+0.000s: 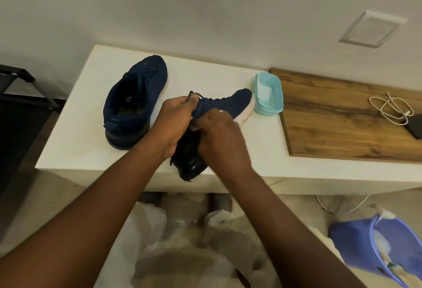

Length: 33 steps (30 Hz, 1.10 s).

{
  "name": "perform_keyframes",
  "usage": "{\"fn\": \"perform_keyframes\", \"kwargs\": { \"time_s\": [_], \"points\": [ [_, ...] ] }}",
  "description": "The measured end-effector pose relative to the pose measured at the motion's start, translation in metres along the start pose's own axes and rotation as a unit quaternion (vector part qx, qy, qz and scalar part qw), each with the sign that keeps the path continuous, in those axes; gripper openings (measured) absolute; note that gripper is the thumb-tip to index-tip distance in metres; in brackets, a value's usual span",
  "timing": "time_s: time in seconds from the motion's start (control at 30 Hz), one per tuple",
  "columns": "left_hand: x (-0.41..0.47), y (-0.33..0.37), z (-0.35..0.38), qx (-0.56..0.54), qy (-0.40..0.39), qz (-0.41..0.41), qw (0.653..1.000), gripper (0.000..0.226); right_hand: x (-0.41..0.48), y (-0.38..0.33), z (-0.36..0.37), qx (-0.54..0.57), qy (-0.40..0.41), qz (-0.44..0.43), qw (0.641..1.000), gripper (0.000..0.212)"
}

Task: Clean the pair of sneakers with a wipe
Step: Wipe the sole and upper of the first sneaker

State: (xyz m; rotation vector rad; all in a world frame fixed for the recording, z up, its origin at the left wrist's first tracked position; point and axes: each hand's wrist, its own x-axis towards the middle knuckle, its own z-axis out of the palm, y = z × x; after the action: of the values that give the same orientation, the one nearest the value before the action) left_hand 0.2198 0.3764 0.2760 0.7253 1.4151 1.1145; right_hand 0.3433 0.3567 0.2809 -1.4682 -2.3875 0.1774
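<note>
Tilting navy sneaker (pixel 228 102); white sole (pixel 246 113)

Just one head cam for us, worn up top, looking forward and steeply down, pretty close over the white counter (pixel 77 127); wall (pixel 205 2) at 12 o'clock, floor (pixel 57 196) at 6 o'clock.

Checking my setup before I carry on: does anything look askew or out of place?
The small blue tub sits tilted, leaning against the edge of the wooden board instead of lying flat. The sneaker gripped by the left hand and right hand has its heel hanging past the front edge of the table.
</note>
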Motion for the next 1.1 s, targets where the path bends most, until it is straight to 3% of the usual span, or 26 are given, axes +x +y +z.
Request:
{"fn": "perform_keyframes", "kwargs": {
  "time_s": [0.13, 0.33, 0.5, 0.67, 0.83, 0.9, 1.03, 1.1],
  "points": [
    [-0.001, 0.006, 0.002, -0.005, -0.001, -0.020, 1.000, 0.050, 0.027, 0.037, -0.002, -0.004, 0.051, 0.105, 0.993, 0.034],
    [-0.001, 0.006, -0.006, -0.019, -0.014, -0.019, 1.000, 0.038, -0.008, -0.005, 0.005, -0.002, -0.023, -0.033, 0.999, 0.029],
    [0.003, -0.001, -0.005, -0.007, -0.011, -0.012, 1.000, 0.014, 0.019, 0.032, 0.001, -0.026, 0.041, 0.084, 0.995, 0.040],
    [0.009, -0.003, -0.010, -0.010, 0.023, -0.020, 0.999, 0.017, -0.003, -0.002, 0.007, -0.027, -0.032, -0.025, 0.999, 0.034],
    [0.010, -0.004, -0.007, 0.000, 0.021, -0.010, 1.000, 0.019, 0.021, 0.030, 0.000, -0.050, 0.011, 0.076, 0.996, 0.032],
    [0.010, -0.005, -0.006, 0.002, 0.019, -0.008, 1.000, 0.020, 0.022, 0.014, 0.005, -0.041, 0.016, 0.055, 0.998, 0.029],
    [0.009, -0.003, -0.010, -0.011, 0.027, -0.014, 0.999, 0.020, -0.008, -0.007, 0.006, -0.011, -0.055, -0.042, 0.998, 0.032],
    [0.009, -0.002, -0.009, -0.007, 0.023, -0.007, 1.000, 0.020, -0.003, 0.014, -0.002, -0.033, -0.034, -0.006, 0.999, 0.033]
  ]
}}
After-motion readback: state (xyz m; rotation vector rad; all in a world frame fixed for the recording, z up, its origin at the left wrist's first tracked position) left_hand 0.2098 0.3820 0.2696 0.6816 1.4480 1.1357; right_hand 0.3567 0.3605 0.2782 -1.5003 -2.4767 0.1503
